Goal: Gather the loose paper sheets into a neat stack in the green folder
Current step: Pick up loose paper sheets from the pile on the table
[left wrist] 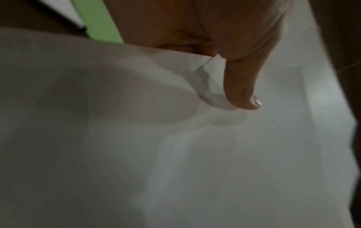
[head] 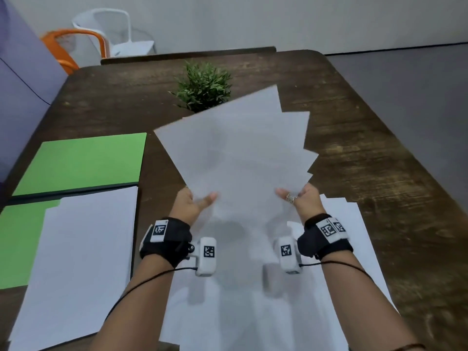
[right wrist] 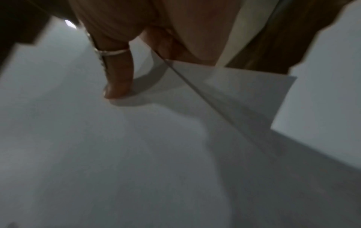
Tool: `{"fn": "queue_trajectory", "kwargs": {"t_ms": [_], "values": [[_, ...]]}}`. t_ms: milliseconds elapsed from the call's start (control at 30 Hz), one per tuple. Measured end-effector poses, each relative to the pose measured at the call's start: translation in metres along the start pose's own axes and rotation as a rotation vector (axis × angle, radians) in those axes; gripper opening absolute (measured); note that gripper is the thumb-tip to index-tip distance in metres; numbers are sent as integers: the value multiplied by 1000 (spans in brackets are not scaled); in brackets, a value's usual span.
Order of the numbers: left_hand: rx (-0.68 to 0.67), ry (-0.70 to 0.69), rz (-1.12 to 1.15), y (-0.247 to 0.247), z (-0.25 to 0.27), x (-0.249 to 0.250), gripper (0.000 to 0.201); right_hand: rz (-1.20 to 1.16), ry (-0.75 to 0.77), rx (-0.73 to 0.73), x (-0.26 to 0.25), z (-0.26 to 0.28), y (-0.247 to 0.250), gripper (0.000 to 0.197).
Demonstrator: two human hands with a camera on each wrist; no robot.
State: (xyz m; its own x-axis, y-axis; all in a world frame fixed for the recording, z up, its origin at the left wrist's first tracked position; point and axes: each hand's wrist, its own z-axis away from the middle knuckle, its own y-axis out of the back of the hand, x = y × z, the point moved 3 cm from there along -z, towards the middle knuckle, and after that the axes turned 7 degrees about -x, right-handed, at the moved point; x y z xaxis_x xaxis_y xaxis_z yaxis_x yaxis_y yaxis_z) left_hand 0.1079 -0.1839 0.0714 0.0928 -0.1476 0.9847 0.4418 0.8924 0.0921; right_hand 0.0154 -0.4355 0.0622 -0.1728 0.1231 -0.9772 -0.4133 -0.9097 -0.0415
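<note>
Both hands hold up a fanned bundle of white paper sheets [head: 235, 153] above the table. My left hand [head: 196, 201] pinches its lower left edge, thumb on top; the left wrist view shows the thumb [left wrist: 242, 86] pressing the paper [left wrist: 117, 123]. My right hand [head: 298, 198], with a ring, pinches the lower right edge; the thumb [right wrist: 117, 77] lies on the sheets [right wrist: 175, 154]. More loose sheets [head: 342, 236] lie beneath on the table. The green folder [head: 83, 163] lies open at the left, a white paper stack [head: 81, 262] on its near half.
A small green potted plant [head: 202, 84] stands just behind the raised sheets. The dark wooden table [head: 367, 148] extends right and back. Orange and white chairs [head: 98, 39] stand beyond the far left corner, next to a purple wall [head: 20, 84].
</note>
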Motion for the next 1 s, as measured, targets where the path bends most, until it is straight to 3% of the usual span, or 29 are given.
{"fn": "queue_trajectory", "kwargs": {"t_ms": [67,167,267,300,400,567,700,800,900,1000], "values": [[106,-82,-37,10,-4,16,51,6,121,2,-33,4,-7,26],[224,-201,19,11,2,40,61,15,280,-7,-77,16,-15,27],[255,-280,96,7,16,63,25,29,388,-46,-105,27,-12,32],[251,-308,68,6,23,69,25,36,401,-71,-109,30,-10,39],[297,-344,-50,7,34,74,43,63,354,-123,-99,35,-8,47],[324,-468,-260,-14,48,87,60,91,351,-105,-90,45,-31,30],[314,-485,-190,-8,48,88,79,80,401,-144,-94,49,-31,50],[370,-491,-59,-4,50,91,65,123,372,-150,-88,44,-20,60],[390,-545,-97,-4,52,102,50,100,304,-128,-82,39,-17,50],[381,-536,-109,-4,48,108,50,14,253,-105,-81,35,-23,41]]}}
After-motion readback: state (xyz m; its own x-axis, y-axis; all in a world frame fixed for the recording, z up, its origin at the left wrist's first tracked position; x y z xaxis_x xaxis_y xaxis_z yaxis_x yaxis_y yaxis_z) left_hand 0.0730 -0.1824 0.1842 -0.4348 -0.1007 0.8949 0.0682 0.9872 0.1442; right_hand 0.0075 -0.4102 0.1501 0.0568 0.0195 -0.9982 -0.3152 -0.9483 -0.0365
